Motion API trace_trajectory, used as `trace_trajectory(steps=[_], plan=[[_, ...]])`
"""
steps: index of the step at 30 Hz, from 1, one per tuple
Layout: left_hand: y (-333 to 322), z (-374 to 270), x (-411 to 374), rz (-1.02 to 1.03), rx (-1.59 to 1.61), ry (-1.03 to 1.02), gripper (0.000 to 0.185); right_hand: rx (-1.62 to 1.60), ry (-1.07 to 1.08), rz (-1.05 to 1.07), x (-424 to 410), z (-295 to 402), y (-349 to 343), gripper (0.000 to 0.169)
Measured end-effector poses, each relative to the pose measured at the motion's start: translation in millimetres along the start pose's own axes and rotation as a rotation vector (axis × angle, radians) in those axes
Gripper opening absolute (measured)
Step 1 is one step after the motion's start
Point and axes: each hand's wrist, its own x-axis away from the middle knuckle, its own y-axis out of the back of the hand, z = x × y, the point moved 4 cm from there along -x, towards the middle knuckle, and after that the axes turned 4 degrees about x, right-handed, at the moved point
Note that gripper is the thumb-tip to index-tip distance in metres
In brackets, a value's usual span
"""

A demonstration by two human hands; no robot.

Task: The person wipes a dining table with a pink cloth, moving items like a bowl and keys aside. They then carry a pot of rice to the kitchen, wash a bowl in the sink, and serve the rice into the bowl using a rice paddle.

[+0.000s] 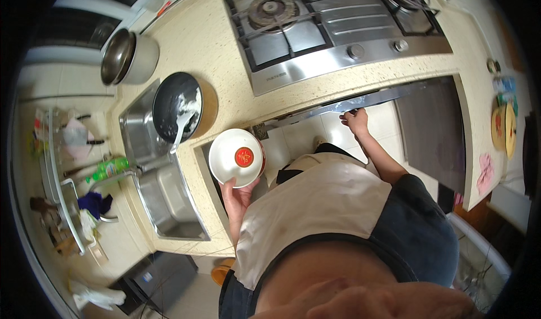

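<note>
My left hand (238, 195) holds an empty white bowl (226, 158) by its rim, the thumb inside; a red round mark with writing lies at its bottom. My right hand (356, 119) is at the edge of a drawer or cabinet front (359, 101) below the gas stove (287, 76), its fingers bent; whether they grip the edge cannot be told. Beside the bowl, a dark-lined pot (165, 103) stands over the sink's corner and holds white rice-like food (188, 103). A white rice paddle (181, 128) rests in it, its handle over the rim.
A double steel sink (175, 196) lies at the left. Metal pots (143, 59) stand on the counter behind it. A green bottle (110, 168) is near the tap. At the right are a yellow container (503, 126) and a pink cloth (485, 173).
</note>
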Motion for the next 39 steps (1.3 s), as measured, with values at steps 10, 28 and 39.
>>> trace_trajectory(steps=[10, 28, 39], plan=[[39, -5, 45, -0.186, 0.116, -0.123, 0.071, 0.058, 0.105, 0.001, -53, -20, -5, 0.024], [165, -81, 35, -0.324, 0.320, -0.390, 0.059, 0.713, 0.168, 0.707, -32, -54, -109, 0.028], [304, -117, 26, -0.649, 0.251, -0.406, 0.057, 0.572, 0.425, 1.192, 154, 79, -323, 0.026]])
